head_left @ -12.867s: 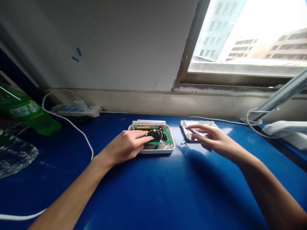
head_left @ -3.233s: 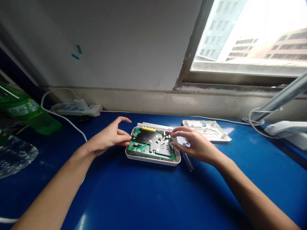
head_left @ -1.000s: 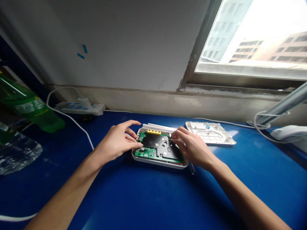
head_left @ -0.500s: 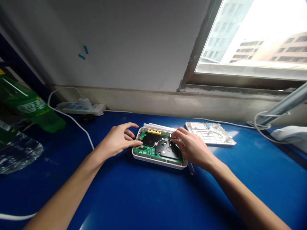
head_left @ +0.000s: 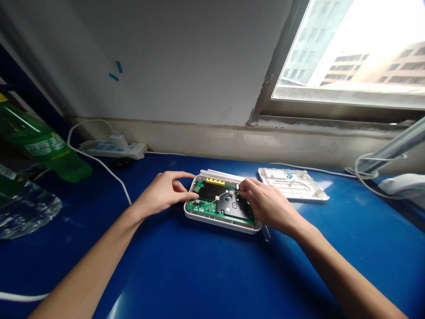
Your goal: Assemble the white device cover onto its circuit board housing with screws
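An opened white device case (head_left: 221, 225) lies on the blue table, with a green circuit board (head_left: 207, 208), a black plate (head_left: 232, 207) and a yellow connector block (head_left: 215, 181) inside. A thin white cable (head_left: 212, 201) runs over the black plate. At the case's left end is my left hand (head_left: 166, 192), thumb on the board's edge and fingers apart at the rim. My right hand (head_left: 265, 199) is over the right part, its fingertips pinched near the cable's end; what they hold is too small to make out.
Behind at the right lies a white cover (head_left: 294, 184). A clear rod (head_left: 266, 233) touches the case's right corner. At the left are a green bottle (head_left: 49, 148), a clear bottle (head_left: 29, 210) and a power strip (head_left: 133, 150). A lamp arm (head_left: 395, 144) stands at the right.
My left fingers have moved slightly onto the case's left rim. The whole view has shifted a little; my right hand stays pinched at the same spot.
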`<state>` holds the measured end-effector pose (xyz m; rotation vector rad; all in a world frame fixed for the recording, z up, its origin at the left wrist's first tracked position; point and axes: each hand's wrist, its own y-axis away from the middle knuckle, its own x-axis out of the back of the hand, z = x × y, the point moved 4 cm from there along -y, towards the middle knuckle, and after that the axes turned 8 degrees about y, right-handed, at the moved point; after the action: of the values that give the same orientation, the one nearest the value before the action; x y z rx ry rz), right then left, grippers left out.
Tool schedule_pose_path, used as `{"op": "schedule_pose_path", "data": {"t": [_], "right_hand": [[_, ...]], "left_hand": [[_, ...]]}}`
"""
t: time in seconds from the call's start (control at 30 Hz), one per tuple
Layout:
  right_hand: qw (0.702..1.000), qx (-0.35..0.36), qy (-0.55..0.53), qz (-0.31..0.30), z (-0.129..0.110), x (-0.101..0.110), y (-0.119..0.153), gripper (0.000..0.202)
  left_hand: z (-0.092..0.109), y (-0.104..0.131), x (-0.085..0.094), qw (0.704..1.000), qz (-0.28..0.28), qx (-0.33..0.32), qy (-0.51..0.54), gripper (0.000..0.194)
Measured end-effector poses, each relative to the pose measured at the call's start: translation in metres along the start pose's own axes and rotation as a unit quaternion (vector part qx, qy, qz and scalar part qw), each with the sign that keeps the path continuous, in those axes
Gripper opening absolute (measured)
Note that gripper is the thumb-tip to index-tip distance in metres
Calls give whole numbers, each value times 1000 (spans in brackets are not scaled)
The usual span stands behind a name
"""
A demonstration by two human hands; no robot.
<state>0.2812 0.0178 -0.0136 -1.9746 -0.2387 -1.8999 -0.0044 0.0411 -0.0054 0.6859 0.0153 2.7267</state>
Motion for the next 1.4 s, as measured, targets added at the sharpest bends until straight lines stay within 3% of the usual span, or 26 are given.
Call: {"op": "schedule_pose_path", "data": {"t": [0.17,0.4,0.67,1.17,1.4], "right_hand": [[1000,2,-16,5,2,-1,1,16],[999,-1,-48,-2,3,2,1,14],[997,3,-76,5,4,2,3,15],[991,9,-132,19,3,3,5,16],[991,22,-129,28,4,1,5,16]], "left_hand": [[-3,-2,-1,1000,-19,-19,13,65],[-1,0,-2,997,-44,-36,44,48],[0,2,-4,995,-63,-26,69,44],[2,6,-1,980,-159,-42,115,37],[-3,-2,-2,986,-109,-45,118,36]]}}
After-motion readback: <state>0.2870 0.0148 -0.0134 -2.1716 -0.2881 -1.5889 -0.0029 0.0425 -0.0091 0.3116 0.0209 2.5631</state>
